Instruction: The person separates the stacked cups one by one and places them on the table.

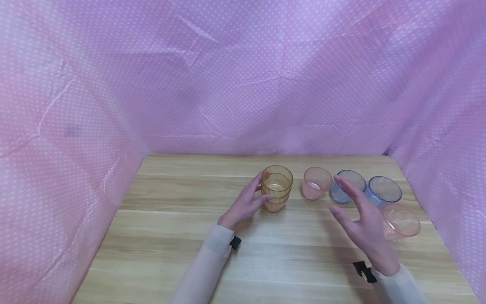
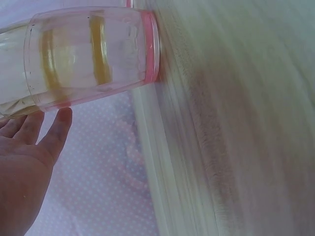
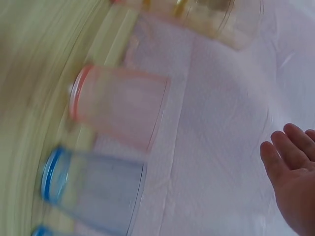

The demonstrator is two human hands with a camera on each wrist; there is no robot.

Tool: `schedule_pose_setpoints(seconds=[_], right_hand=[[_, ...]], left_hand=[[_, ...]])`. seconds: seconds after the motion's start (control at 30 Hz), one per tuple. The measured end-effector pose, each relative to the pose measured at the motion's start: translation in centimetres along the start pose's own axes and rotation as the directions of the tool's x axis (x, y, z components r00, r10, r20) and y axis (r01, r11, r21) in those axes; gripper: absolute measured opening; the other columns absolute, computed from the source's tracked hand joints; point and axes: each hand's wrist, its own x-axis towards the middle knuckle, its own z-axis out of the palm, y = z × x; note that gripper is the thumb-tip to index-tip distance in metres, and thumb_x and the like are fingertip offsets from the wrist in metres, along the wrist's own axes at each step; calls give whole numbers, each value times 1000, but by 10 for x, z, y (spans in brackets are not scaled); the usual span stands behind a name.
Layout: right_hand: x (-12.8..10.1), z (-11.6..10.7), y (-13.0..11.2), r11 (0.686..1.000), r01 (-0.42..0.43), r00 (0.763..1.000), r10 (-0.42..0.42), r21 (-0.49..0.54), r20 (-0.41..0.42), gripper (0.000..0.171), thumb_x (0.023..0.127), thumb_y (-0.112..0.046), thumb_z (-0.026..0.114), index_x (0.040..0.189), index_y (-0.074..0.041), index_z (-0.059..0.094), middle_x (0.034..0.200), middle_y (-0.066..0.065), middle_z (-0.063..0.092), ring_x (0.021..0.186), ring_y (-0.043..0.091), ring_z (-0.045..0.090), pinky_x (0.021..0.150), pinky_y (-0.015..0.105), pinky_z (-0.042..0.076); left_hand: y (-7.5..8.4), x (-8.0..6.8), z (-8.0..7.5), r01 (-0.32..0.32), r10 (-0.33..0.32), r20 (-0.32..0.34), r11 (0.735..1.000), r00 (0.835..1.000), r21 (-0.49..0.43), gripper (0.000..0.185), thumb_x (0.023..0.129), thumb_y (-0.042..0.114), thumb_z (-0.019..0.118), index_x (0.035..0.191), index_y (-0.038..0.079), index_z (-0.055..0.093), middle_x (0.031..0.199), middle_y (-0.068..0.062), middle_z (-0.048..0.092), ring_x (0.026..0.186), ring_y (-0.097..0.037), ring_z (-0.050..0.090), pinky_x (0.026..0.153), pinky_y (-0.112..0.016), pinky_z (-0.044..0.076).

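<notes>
My left hand [image 1: 247, 205] holds an upright stack of clear plastic cups, its fingers behind and its thumb across the near side. Yellow cups [image 1: 277, 179] sit nested inside a pink cup [image 1: 274, 207] at the bottom. In the left wrist view the pink cup's base [image 2: 151, 46] is close to the tabletop, and two yellow bands show through its wall. Holding nothing, my right hand [image 1: 366, 230] hovers with thumb and fingers spread. Near it are a single pink cup [image 1: 314, 190], two blue cups [image 1: 341, 194] and another pink cup [image 1: 402, 223], partly hidden by the hand.
The cups stand on a wooden table [image 1: 171, 236], most of them toward its right side. Pink polka-dotted cloth [image 1: 228, 84] hangs behind the table and along both sides. Black straps [image 1: 364, 271] show at the wrists.
</notes>
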Motion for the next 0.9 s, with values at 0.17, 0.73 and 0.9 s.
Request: schedule_pose_setpoints(seconds=[0.17, 0.73, 0.9], right_hand=[[11, 22, -3, 997, 31, 999, -33, 73, 28, 62, 87, -6, 78, 142, 10, 54, 143, 26, 58, 135, 9, 54, 116, 22, 40], [35, 75, 4, 937, -280, 943, 227, 209, 245, 68, 94, 0, 74, 155, -8, 46, 157, 12, 48, 139, 34, 49, 116, 23, 41], [44, 88, 6, 900, -371, 898, 285, 229, 337, 73, 95, -9, 76, 157, -4, 39, 160, 15, 43, 146, 37, 42, 123, 46, 34]], left_hand=[[-1, 0, 1, -16, 16, -5, 1000, 1000, 3, 78, 101, 17, 69, 165, 13, 25, 163, -17, 36, 137, -43, 50, 112, -55, 47], [-1, -3, 7, 16, -17, -38, 1000, 999, -25, 75, 102, 21, 68, 165, 17, 27, 165, -13, 34, 137, -43, 50, 105, -48, 54], [-1, -4, 8, 2, -3, -47, 1000, 999, -20, 73, 102, 21, 67, 164, 18, 28, 164, -11, 35, 137, -42, 50, 104, -45, 55]])
